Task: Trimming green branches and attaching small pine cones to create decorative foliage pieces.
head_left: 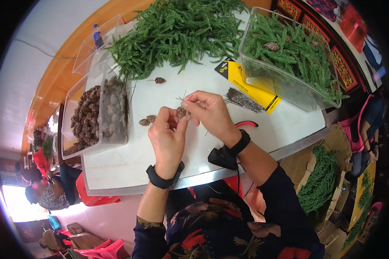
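Over the middle of the white table, my left hand [168, 131] is closed with thumb and fingers around a small brown pine cone [181, 112]. Pressed close to it, my right hand [207, 110] pinches thin dark wire [183, 97] whose ends stick up above the cone. Two loose pine cones [147, 120] lie just left of my left hand. Farther back, a single pine cone [160, 80] with a wire tail rests on the table. To the right of my right hand are a bundle of thin wires [246, 100] and a tool with a red and black handle [247, 124].
A clear bin of pine cones [88, 114] stands at the left. Green artificial pine sprigs [181, 36] pile up at the back. Another clear bin [285, 86] at the right holds sprigs, beside a yellow and black package [250, 84]. Cartons with greenery [320, 179] sit right of the table.
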{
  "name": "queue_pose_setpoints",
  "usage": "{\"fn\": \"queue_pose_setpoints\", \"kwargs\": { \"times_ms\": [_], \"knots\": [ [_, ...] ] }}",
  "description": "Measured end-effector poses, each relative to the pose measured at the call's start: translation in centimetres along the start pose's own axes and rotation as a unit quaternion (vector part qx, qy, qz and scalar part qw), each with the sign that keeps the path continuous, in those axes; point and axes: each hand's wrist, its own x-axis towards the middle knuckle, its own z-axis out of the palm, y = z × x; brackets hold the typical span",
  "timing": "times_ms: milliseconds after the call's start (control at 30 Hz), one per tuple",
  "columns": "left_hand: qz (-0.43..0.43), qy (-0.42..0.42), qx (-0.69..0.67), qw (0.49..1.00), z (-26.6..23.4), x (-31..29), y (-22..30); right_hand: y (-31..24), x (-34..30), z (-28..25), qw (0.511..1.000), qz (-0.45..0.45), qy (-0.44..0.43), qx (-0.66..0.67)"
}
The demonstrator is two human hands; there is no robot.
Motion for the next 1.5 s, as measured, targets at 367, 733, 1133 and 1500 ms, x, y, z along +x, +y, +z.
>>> {"fn": "queue_pose_setpoints", "kwargs": {
  "times_ms": [367,733,1133,1500],
  "knots": [
    [0.026,-0.098,-0.059,0.993,-0.9,3.4,0.0,-0.7,1.2,-2.2,0.993,0.016,0.046,0.108],
    [0.162,0.027,0.36,0.918,4.0,22.3,-1.6,-0.6,1.9,-3.3,0.976,0.004,0.041,0.213],
    [0.179,-0.117,0.457,0.863,6.0,34.1,-1.0,-1.2,1.6,-3.2,0.966,0.028,0.017,0.258],
    [0.263,-0.085,0.322,0.905,0.6,31.9,5.5,-1.7,1.5,-3.4,0.965,0.02,0.025,0.262]
  ]
}}
